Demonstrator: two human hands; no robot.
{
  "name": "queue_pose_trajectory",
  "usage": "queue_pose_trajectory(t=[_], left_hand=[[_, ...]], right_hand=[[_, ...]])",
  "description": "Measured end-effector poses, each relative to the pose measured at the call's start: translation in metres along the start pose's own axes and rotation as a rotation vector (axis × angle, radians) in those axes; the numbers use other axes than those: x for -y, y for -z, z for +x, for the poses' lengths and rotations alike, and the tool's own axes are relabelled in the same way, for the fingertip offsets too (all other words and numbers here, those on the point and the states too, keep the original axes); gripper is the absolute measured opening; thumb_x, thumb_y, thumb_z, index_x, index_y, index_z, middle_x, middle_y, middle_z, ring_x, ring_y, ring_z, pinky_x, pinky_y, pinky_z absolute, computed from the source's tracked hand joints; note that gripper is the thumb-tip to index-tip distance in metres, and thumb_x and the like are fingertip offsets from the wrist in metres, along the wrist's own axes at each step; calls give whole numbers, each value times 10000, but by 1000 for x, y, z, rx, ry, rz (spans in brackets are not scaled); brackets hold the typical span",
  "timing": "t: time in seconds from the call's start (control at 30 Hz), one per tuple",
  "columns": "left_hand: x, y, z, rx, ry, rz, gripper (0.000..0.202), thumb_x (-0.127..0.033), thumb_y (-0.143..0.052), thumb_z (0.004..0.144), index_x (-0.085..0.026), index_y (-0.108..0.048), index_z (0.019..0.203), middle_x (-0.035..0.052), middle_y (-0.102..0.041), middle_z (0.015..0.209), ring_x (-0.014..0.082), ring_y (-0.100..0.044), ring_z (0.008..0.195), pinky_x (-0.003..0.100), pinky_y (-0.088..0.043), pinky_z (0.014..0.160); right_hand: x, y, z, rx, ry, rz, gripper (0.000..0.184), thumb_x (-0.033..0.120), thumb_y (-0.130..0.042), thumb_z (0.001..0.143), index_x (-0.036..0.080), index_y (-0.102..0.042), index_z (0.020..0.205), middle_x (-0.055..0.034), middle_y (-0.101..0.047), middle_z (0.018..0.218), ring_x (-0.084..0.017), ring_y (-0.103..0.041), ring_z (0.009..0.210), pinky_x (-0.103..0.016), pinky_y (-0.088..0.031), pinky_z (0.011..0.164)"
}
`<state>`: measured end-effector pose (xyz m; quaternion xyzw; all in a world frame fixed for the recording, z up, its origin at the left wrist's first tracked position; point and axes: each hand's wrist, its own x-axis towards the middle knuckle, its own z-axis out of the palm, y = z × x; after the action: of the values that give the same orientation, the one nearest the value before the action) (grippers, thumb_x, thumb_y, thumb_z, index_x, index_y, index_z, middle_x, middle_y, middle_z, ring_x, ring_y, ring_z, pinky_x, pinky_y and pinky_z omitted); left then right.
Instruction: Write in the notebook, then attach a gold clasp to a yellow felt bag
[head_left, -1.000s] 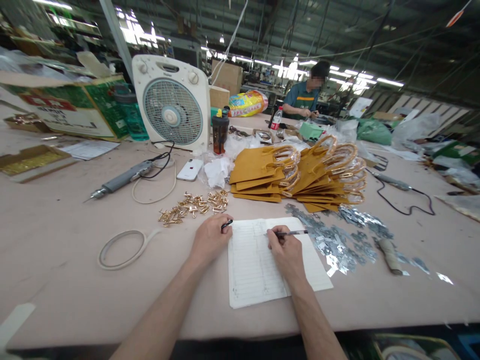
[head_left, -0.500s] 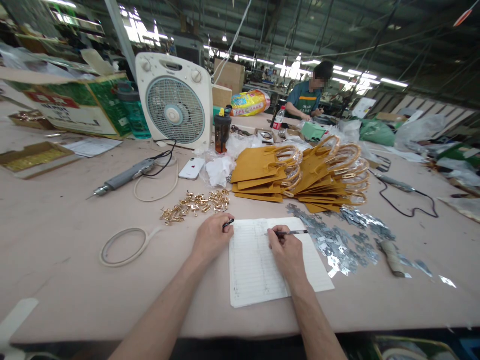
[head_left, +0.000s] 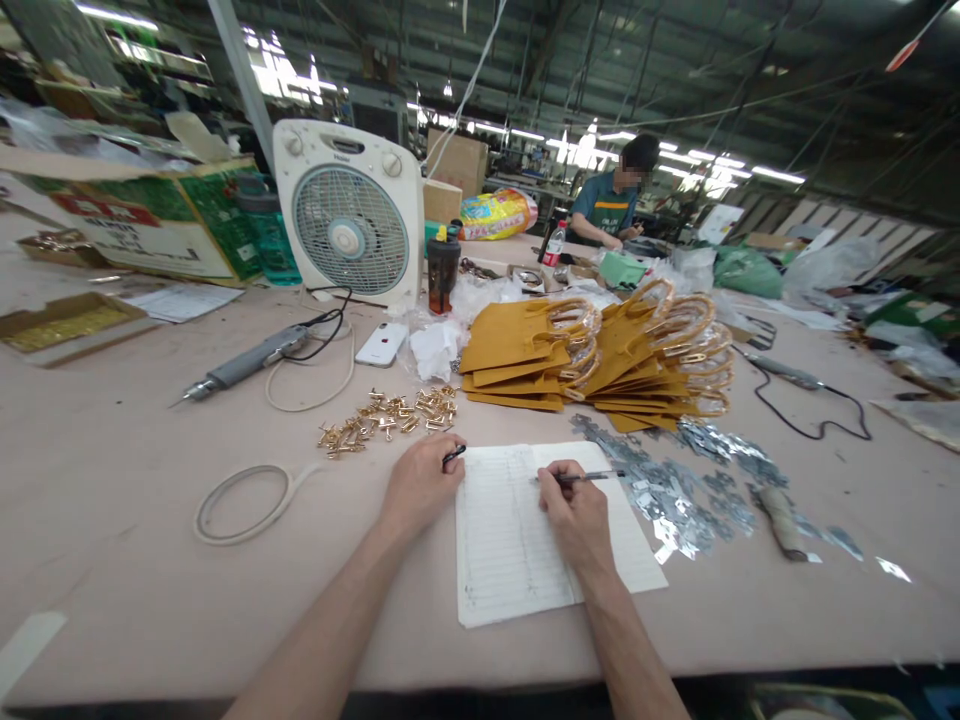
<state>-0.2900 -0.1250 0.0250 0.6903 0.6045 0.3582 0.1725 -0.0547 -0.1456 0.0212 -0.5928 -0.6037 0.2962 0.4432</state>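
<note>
An open lined notebook [head_left: 517,560] with faint handwriting lies on the table in front of me. My right hand [head_left: 576,512] rests on its right part, fingers closed round a dark pen [head_left: 600,475] whose tip points left toward the page. At the upper left corner of the notebook is my left hand [head_left: 424,482], its fingers pinched on a black pen cap [head_left: 454,454]. Gold metal hardware pieces [head_left: 386,415] lie in a heap just beyond my left hand. Silver metal plates [head_left: 675,505] are scattered to the right of the notebook.
Mustard bag pieces with handles [head_left: 517,345] are stacked behind the notebook. Left of them lie a white phone [head_left: 382,343], an electric screwdriver [head_left: 244,362] and a tape roll [head_left: 244,505]. A box fan [head_left: 349,215] stands behind. Another person [head_left: 611,205] works across the table.
My right hand and the pen have shifted slightly on the page, the pen now lying a little flatter. The camera view has tilted slightly. My left hand stays in place.
</note>
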Motion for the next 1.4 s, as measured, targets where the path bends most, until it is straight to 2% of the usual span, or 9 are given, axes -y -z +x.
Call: queue_pose_trajectory(t=[0.13, 0.43, 0.7, 1.1, 1.4], left_hand=[[1, 0, 0, -2, 3, -4, 227, -121, -512, 800, -231, -427, 621, -10, -768, 1085, 206, -686, 979, 341, -486, 848], [0, 1, -1, 3, 7, -11, 258, -112, -514, 789, -230, -369, 611, -6, -770, 1090, 198, -685, 974, 334, -473, 848], [1, 2, 0, 9, 11, -18, 253, -114, -525, 795, -228, -384, 619, -10, -764, 1090, 202, -681, 976, 334, -476, 849], [-1, 3, -1, 7, 16, -15, 282, -110, -538, 784, -228, -367, 593, -3, -767, 1099, 201, -687, 971, 330, -490, 851], [-4, 4, 0, 8, 18, -12, 298, -103, -551, 790, -234, -378, 585, 6, -772, 1092, 208, -689, 975, 339, -503, 861]], right_hand=[[-2, -3, 2, 23, 17, -52, 320, 519, -585, 954, 214, -620, 861, 29, -567, 584, -160, -534, 541, -260, -392, 547], [-1, -4, 1, 28, 20, -107, 319, 523, -564, 954, 224, -617, 856, 35, -559, 582, -165, -545, 541, -270, -403, 564], [-7, -6, 4, 29, 49, -143, 307, 512, -556, 958, 225, -623, 872, 20, -596, 605, -177, -568, 560, -279, -414, 586], [0, -4, 2, 21, 96, -191, 277, 466, -533, 967, 225, -612, 859, 18, -606, 601, -175, -561, 552, -275, -405, 587], [1, -1, 1, 4, 7, -56, 322, 532, -552, 965, 227, -597, 872, 12, -629, 600, -189, -600, 564, -280, -444, 582]])
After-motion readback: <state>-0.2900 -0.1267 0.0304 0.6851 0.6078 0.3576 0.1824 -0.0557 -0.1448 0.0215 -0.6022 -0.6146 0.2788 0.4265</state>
